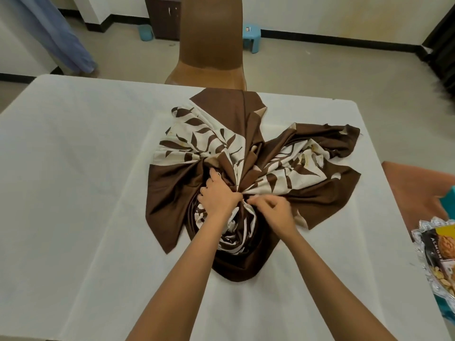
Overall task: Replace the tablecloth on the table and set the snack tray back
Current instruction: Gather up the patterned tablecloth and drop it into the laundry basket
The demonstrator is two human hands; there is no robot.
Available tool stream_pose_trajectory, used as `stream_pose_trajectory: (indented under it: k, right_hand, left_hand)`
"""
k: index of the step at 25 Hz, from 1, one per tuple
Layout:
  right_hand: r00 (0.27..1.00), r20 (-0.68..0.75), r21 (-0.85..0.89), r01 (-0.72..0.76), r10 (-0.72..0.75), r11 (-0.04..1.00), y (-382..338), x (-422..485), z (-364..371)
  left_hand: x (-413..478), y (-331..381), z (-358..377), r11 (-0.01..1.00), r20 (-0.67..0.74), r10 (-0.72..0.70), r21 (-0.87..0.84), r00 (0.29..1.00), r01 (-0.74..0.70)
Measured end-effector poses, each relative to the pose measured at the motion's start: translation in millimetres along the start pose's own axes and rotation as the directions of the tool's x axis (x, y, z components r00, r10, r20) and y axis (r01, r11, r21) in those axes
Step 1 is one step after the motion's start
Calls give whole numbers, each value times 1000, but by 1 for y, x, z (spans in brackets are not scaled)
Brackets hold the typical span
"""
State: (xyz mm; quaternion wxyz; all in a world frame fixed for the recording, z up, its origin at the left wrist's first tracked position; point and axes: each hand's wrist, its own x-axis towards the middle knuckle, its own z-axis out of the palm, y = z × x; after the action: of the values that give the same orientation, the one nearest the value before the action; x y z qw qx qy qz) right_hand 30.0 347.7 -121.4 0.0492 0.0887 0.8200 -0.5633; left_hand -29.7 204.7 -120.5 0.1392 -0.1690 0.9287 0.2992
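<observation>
Patterned cloth: the brown-and-cream leaf-print tablecloth (246, 148) lies bunched at the middle of the table (73, 168), its corners fanning toward the far and right edges. A flat white cloth (307, 279) covers the table beneath it.
Left hand: the left hand (216, 195) grips the gathered folds with curled fingers, a ring on one finger.
Right hand: the right hand (275, 210) pinches the same gather just beside the left.
Why held so: holding the gather with both hands probably lets the whole cloth be lifted or shaken out as one piece. I cannot tell whether it is coming off or going on, though yellowish marks on the cream parts suggest it has been used.
Snack tray: the teal snack tray (449, 203) sits off the table past its right edge, seemingly on a brown chair seat (413, 188) — likely parked there so the table stays free for the cloth.
Writing: a dark packet (440, 244) among the foil wrappers reads "ALMON", with the rest cut off.
Far edge: a brown chair (211, 40) is pushed up against it.
</observation>
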Motion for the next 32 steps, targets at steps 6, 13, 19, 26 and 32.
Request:
stream_pose_trajectory:
  k: [6, 13, 19, 26, 32]
  right_hand:
    - [834, -368, 284, -321, 412, 904, 19, 38, -8]
    - [954, -50, 202, -279, 294, 939, 6, 78, 1]
    - [980, 135, -221, -115, 147, 968, 9, 80, 8]
    - [990, 127, -171, -44, 66, 984, 20, 58, 7]
    - [987, 160, -182, 5, 25, 983, 10, 47, 16]
  left_hand:
    - [11, -19, -13, 894, 272, 345, 195, 898, -402]
    - [15, -8, -23, 403, 649, 610, 241, 456, -883]
    - [8, -5, -31, -154, 804, 583, 253, 119, -955]
    - [-2, -60, -26, 764, -125, 527, 503, 841, -404]
    - [7, -38, -30, 574, 335, -272, -696, 902, 431]
